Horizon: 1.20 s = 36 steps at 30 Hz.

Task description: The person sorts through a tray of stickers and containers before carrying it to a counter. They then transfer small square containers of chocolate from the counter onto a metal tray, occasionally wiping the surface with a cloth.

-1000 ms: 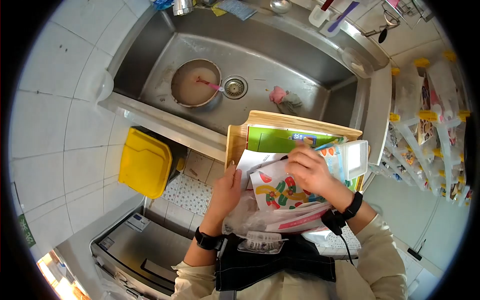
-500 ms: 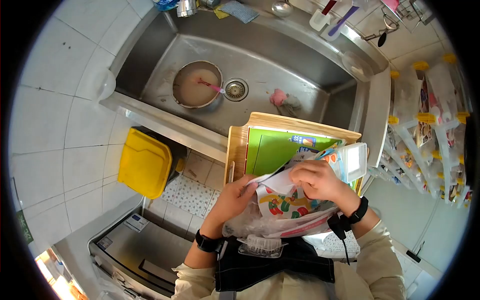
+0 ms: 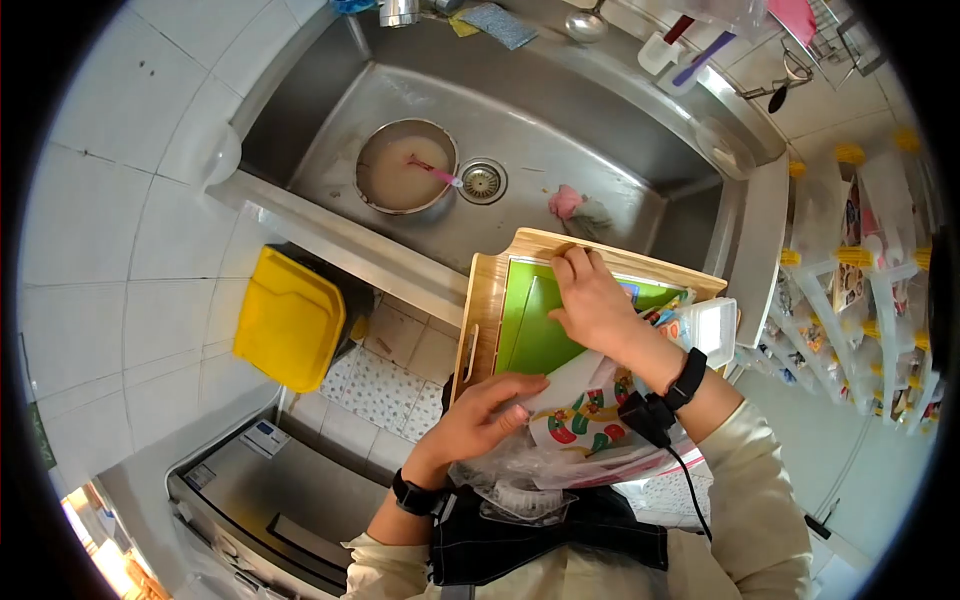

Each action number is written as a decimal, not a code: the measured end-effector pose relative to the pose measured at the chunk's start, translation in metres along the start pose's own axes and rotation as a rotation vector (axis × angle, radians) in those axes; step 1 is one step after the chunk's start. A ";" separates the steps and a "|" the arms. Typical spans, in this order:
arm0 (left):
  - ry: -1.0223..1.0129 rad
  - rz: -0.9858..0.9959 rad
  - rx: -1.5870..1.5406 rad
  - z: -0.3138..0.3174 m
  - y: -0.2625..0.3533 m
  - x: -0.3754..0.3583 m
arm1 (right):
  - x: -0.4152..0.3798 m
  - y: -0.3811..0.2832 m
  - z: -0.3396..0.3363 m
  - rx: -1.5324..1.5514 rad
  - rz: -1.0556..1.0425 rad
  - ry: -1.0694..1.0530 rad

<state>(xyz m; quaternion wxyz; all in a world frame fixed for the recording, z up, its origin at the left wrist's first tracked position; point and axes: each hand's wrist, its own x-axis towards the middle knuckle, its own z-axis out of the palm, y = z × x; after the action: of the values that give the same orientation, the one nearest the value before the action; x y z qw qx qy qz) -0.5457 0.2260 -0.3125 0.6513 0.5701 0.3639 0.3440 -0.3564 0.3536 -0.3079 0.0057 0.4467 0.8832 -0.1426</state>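
A wooden tray (image 3: 484, 310) stands on the near side of the sink, with a green sheet or board (image 3: 525, 310) inside it. My right hand (image 3: 597, 305) reaches over the green surface, fingertips bent against the tray's far inner edge, thumb apart. Outstretched, the fingers of my left hand (image 3: 485, 420) lie beside a white bag or paper with a red, green and yellow print (image 3: 580, 415); they do not close round it. Clear plastic packaging (image 3: 525, 500) sits under this at my apron. A clear plastic box (image 3: 713, 332) rests at the tray's right end.
The metal sink (image 3: 480, 110) holds a bowl of cloudy liquid (image 3: 395, 175) with a pink-handled utensil (image 3: 435, 170), and a pink and grey cloth (image 3: 575, 207). A yellow-lidded bin (image 3: 290, 320) stands left. Storage bags with yellow clips (image 3: 855, 260) hang right. A black cable (image 3: 688, 480) dangles from my right wrist.
My right hand has let go of the white printed piece and moved up to the tray's far edge. My left hand's fingers have straightened. The white piece has dropped lower.
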 end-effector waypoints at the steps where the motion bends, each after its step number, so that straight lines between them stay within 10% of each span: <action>1: 0.017 0.002 -0.020 0.000 -0.003 -0.001 | 0.004 0.005 0.002 0.074 0.060 -0.022; 12: 0.349 0.145 0.832 0.001 0.001 -0.002 | -0.031 0.020 -0.041 0.212 -0.408 -0.029; 14: 0.164 -0.002 0.090 0.003 -0.008 -0.001 | -0.036 0.022 -0.042 0.331 -0.360 -0.178; 17: 0.070 -0.137 0.037 -0.003 -0.004 -0.004 | -0.025 0.019 -0.071 0.667 -0.050 -0.603; 20: 0.125 -0.090 -0.017 0.003 -0.009 -0.005 | -0.008 0.035 -0.039 1.039 0.276 -0.597; 22: 0.123 -0.050 0.073 0.003 -0.006 -0.002 | 0.003 0.029 -0.023 0.734 0.178 -0.579; 24: 0.125 -0.015 0.163 0.002 0.000 0.000 | 0.005 0.014 -0.014 0.207 -0.040 -0.131; 28: 0.147 -0.071 0.026 0.002 0.004 0.001 | 0.018 0.004 -0.019 0.036 0.001 -0.433; 36: 0.145 -0.102 0.009 0.002 -0.006 0.001 | 0.012 0.003 -0.008 0.297 0.063 -0.220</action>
<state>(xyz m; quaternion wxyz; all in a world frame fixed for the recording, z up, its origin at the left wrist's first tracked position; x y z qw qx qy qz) -0.5435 0.2249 -0.3184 0.6373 0.5273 0.4403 0.3492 -0.3601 0.3671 -0.3024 0.0408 0.4519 0.8320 -0.3191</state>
